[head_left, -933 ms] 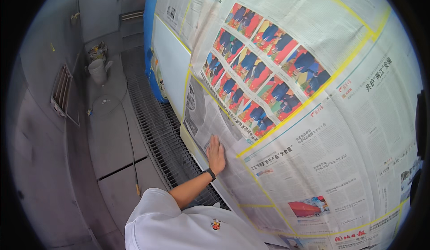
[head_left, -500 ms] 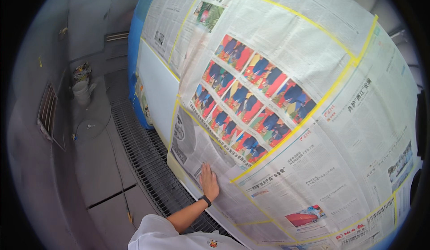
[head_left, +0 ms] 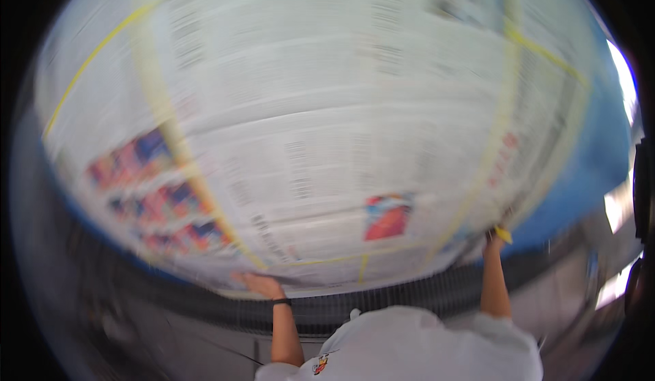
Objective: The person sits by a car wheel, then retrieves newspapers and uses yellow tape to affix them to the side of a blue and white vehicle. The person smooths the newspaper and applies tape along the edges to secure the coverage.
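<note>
My left hand (head_left: 263, 285) lies open against the lower edge of the newspaper sheets (head_left: 300, 128) that cover a large curved body. A dark band is round that wrist. To the right, my right hand (head_left: 491, 241) is at the lower right edge of the paper, its fingers closed on something yellow (head_left: 503, 234) that looks like masking tape. Motion blur hides its exact shape. Yellow masking tape strips (head_left: 184, 159) join the sheets. Several coloured photos (head_left: 187, 203) are printed on the paper at the left.
Blue covering (head_left: 573, 183) shows past the paper on the right. A dark floor grating (head_left: 409, 306) runs beneath the covered body, in front of me. Bright openings (head_left: 617, 282) stand at the far right. Much of the surroundings is smeared.
The view has swung to the right along the papered body. My right hand, out of sight before, now shows. My left hand still lies against the paper near its lower edge.
</note>
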Motion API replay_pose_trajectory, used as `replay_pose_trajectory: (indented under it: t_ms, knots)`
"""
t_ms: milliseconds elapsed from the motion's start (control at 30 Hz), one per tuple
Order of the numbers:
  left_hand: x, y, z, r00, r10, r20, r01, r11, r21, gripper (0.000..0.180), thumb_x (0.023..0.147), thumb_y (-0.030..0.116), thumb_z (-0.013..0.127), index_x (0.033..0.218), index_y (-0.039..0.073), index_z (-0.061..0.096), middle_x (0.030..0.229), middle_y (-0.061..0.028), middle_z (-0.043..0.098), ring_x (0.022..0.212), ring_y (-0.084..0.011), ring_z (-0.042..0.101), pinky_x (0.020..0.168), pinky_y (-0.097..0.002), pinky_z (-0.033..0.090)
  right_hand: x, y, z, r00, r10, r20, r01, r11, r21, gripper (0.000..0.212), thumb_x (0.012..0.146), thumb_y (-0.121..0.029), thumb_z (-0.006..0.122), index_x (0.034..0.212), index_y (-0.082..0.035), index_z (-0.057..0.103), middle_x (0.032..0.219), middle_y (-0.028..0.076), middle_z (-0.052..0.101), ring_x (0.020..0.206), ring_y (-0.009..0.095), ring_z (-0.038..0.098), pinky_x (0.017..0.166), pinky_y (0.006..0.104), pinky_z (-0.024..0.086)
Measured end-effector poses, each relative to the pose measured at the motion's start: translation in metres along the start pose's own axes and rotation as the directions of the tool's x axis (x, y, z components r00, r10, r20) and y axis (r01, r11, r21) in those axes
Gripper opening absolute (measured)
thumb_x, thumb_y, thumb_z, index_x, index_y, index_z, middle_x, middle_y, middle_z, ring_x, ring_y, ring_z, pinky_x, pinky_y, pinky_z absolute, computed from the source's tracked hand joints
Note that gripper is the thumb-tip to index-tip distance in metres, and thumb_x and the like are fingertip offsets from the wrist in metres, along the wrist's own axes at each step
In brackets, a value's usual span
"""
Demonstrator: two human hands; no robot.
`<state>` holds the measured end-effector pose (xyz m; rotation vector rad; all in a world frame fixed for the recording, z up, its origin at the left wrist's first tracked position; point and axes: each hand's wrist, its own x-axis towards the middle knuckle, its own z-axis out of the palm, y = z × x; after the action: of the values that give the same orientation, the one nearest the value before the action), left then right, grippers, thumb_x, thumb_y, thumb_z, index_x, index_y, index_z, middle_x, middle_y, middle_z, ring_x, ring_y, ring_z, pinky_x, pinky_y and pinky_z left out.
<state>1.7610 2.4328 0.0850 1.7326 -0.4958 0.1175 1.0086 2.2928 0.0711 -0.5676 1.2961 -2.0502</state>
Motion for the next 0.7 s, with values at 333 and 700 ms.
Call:
replay_pose_trajectory:
  t_ms: [333,700]
  knots:
    - [-0.012,0.019,-0.003,0.992,-0.056,-0.115,0.079,0.976,0.202,0.077,0.111,0.052,0.017,0.162,-0.005,0.01,0.167,-0.032,0.014,0.154,-0.0456,0.018,0.128,-0.0489,0.018,0.005,-0.064,0.122,0.995,0.01,0.1,0.023,0.946,-0.323,0.029,0.103,-0.029,0.055,0.111,-0.003,0.068,0.092,0.004,0.06,0.085,0.017,0.054,0.077,0.0354,0.046]
    - [0.004,-0.025,-0.007,0.99,-0.14,-0.018,0.14,0.951,0.274,0.065,0.113,0.041,0.024,0.161,-0.002,0.02,0.165,-0.0269,0.025,0.15,-0.0411,0.031,0.124,-0.0473,0.026,0.026,-0.068,0.082,0.904,-0.079,0.42,0.08,0.997,0.015,0.059,0.1,-0.033,0.045,0.148,0.001,0.045,0.137,0.015,0.062,0.128,0.024,0.058,0.107,0.0356,0.043]
